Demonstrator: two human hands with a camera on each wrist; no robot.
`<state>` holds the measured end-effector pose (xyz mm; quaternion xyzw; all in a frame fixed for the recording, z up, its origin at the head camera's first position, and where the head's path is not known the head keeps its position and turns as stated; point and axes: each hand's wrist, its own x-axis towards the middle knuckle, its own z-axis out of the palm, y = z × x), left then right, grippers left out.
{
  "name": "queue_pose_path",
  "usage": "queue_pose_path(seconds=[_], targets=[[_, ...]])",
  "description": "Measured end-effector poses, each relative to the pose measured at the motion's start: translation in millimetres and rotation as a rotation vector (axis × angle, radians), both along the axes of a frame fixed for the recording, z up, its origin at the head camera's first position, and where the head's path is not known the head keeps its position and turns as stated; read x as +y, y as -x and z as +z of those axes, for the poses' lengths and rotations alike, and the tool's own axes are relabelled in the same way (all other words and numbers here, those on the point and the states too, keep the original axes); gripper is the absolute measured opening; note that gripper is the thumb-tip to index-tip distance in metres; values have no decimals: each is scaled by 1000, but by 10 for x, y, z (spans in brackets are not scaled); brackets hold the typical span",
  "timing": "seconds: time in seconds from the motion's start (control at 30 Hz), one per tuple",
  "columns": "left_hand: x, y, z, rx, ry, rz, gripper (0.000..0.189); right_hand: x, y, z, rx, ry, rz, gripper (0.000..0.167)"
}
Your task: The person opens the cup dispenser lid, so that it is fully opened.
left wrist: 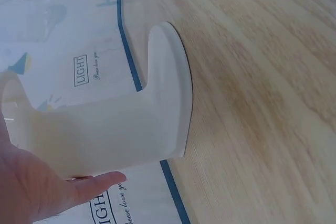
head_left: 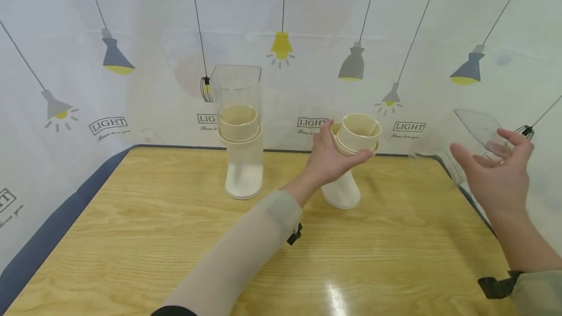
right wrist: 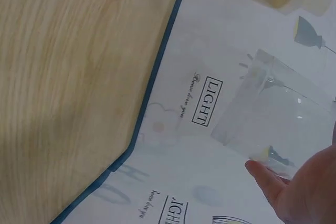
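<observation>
A cream plastic dispenser stand (head_left: pixel 342 191) with a round collar on top leans slightly on the table. My left hand (head_left: pixel 327 160) grips it just below the collar, thumb on the near side and fingers around the left. In the left wrist view the stand's flared foot (left wrist: pixel 170 87) meets the wood. Off to the right, above the table's edge, my right hand (head_left: pixel 505 179) holds a clear plastic container (right wrist: pixel 278 114). The thumb and fingers curve around one end of it; its far side is hard to make out against the pale backdrop.
A second cream stand (head_left: pixel 244 169), topped with a clear container (head_left: pixel 237 82), stands upright left of my left hand. Beneath lies the wooden table (head_left: pixel 131 238), dark blue along its far edge. A white sheet printed with lamps (head_left: pixel 307 9) hangs directly behind.
</observation>
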<state>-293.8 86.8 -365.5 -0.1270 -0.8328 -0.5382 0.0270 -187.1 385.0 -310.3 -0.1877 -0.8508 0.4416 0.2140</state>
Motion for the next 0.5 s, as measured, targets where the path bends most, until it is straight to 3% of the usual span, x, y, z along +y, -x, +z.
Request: queue_pose_path(seconds=[0.27,0.5], targets=[[-90,75,-6,-1,-40,-60,129,260,165,-351,-136,-37,107,107],[-116,82,0,-7,-77,-83,127,306,304,-576,-145,-28,126,114]])
